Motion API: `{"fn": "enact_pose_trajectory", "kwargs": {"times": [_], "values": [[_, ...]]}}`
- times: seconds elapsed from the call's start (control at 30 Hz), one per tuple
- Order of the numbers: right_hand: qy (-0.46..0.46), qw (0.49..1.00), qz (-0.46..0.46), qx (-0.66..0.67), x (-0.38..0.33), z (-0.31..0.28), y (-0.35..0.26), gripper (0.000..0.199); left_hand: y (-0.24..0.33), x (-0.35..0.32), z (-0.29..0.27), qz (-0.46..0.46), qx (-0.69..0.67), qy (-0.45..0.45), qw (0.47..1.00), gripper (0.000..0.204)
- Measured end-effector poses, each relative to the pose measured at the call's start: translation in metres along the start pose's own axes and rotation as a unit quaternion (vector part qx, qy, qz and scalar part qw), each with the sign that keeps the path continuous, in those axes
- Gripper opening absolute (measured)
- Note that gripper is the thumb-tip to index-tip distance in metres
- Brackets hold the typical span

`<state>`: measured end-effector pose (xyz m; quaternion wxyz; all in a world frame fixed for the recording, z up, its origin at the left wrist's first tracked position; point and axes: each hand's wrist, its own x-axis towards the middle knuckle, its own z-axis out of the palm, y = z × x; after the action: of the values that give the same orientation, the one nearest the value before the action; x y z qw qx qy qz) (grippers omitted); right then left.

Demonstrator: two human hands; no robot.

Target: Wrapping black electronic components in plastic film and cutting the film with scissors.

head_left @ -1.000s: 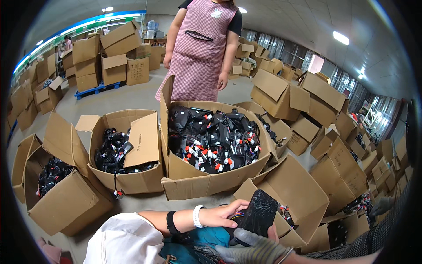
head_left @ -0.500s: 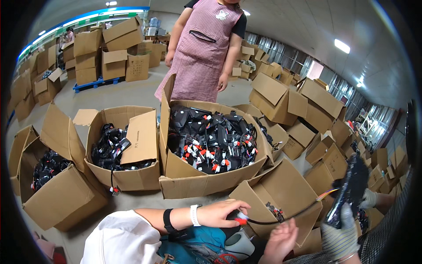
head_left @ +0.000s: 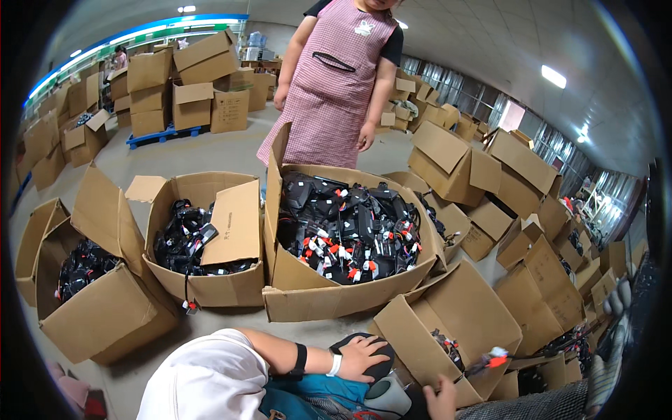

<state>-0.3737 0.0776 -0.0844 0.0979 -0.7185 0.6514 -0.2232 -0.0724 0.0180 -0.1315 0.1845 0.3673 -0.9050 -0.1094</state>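
Note:
My left hand (head_left: pixel 361 357), with a white band and a black strap at the wrist, lies flat with fingers spread on a dark rounded surface (head_left: pixel 378 348). My right hand (head_left: pixel 441 399) shows only partly at the lower edge. Its visible fingers are apart, with nothing seen in them. Above and right of it, a blurred dark cable (head_left: pixel 521 362) ends in a red and white connector (head_left: pixel 495 358), apart from both my hands. A striped-gloved hand (head_left: pixel 603 378) of another person is at the right edge. Beneath my left hand is a grey rounded object (head_left: pixel 388 396).
In front stands a large carton (head_left: pixel 336 302) full of black packs with red and white connectors. More cartons hold similar parts at left (head_left: pixel 203 285) and near right (head_left: pixel 413 336). A person in a checked apron (head_left: pixel 329 91) stands behind. Stacked cartons (head_left: pixel 150 91) sit on a blue pallet (head_left: pixel 162 136).
My left hand has let go of the connector and lowered onto the dark surface. The cable and connector have moved right. My right hand has dropped lower; the black pack at right has left clear view.

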Motion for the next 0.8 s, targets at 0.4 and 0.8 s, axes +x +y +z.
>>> {"fn": "enact_pose_trajectory", "kwargs": {"times": [0.4,0.8], "values": [[-0.219,0.967,-0.12,-0.042,-0.013,0.006,-0.029,0.058,-0.022,0.019,-0.069,0.022,-0.295,-0.144,0.944,0.074],[-0.228,0.959,-0.162,-0.052,-0.023,-0.003,-0.036,0.058,0.111,0.002,-0.289,0.567,-0.56,0.136,0.589,0.06]]}}
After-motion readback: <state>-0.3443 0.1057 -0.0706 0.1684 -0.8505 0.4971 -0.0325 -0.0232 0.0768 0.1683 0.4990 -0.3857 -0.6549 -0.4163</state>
